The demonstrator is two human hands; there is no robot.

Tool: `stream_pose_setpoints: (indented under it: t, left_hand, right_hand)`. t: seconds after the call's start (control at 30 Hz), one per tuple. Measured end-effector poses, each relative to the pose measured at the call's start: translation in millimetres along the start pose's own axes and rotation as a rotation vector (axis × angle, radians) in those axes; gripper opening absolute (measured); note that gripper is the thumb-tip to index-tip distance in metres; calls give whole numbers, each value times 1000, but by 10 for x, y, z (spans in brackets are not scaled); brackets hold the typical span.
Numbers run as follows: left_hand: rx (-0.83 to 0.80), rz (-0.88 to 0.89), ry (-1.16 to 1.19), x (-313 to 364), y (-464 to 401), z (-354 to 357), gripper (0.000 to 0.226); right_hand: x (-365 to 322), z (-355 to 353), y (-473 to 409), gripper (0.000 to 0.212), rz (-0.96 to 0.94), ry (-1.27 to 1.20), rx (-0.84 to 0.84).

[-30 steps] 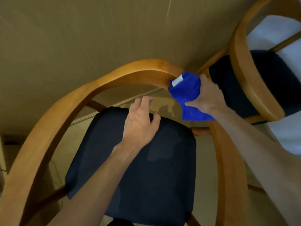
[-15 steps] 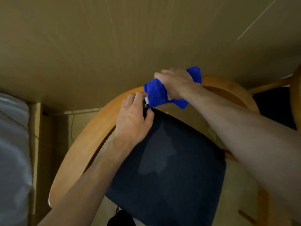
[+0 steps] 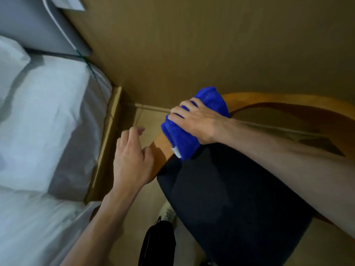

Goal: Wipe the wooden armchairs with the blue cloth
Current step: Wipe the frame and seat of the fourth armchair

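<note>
A wooden armchair with a curved back rail (image 3: 269, 98) and a dark seat cushion (image 3: 230, 198) fills the right half of the view. My right hand (image 3: 199, 121) grips the bunched blue cloth (image 3: 184, 139) and holds it against the left bend of the rail. My left hand (image 3: 132, 160) hovers beside the chair's left arm (image 3: 159, 156), fingers loosely curled, holding nothing. The cloth and my right hand hide part of the rail.
A bed with white sheets and a pillow (image 3: 44, 131) lies close on the left, its wooden frame (image 3: 107, 139) beside the chair. A tan wall (image 3: 211, 45) runs right behind the chair. A dark bag (image 3: 157, 244) sits on the floor below.
My right hand has slid the cloth leftwards along the curved back rail, from its right end to its left bend. The view has swung left and the bed has come in.
</note>
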State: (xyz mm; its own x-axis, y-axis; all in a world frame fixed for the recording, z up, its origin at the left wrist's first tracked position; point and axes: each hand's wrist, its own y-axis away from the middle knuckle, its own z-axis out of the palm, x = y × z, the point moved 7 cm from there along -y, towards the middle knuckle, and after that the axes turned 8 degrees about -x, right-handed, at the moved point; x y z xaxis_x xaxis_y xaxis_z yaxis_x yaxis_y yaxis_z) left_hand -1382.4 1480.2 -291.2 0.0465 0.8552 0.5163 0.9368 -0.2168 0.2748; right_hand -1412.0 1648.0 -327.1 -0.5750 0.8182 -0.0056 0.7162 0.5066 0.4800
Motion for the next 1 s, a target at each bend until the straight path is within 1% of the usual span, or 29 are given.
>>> stream_pose_setpoints:
  t: [0.1,0.17,0.27,0.33,0.4,0.47,0.6,0.7,0.77,0.83,0.93,1.0]
  left_hand:
    - [-13,-66,3,-389,242,-96,42]
    - [5,-105,4,-585,401,-148,42]
    - [34,-164,46,-825,613,-193,42]
    - [31,-193,68,-913,719,-181,41]
    - [16,-202,78,-932,773,-147,41]
    - [-15,-204,96,-906,756,-111,39]
    - [-44,-151,102,-787,573,-90,40]
    - [-71,-98,87,-698,424,-64,43]
    - [-78,-75,95,-677,347,-46,45]
    - [-69,-68,118,-700,315,-50,46]
    - [-40,-81,169,-781,355,-73,47]
    - [-25,-114,193,-857,422,-82,46]
  right_hand:
    - [-479,-87,-112,90,-84,67,24]
    - [-924,-133,-187,87,-168,88,37]
    - [-1589,-114,-252,82,-277,140,37]
    - [-1825,-74,-252,81,-328,173,41]
    - [-1784,-84,-261,81,-367,163,76]
    - [-1518,-136,-288,83,-358,91,105]
    - [-699,-135,-216,90,-174,-51,77]
    - [-354,-74,-146,95,-48,-94,28]
    - [-375,-68,-151,93,15,-87,5]
    - [-556,-55,-163,89,35,-22,-5]
    - [-1072,-112,-220,81,-70,41,12]
    - [-1517,-125,-304,76,-165,50,-45]
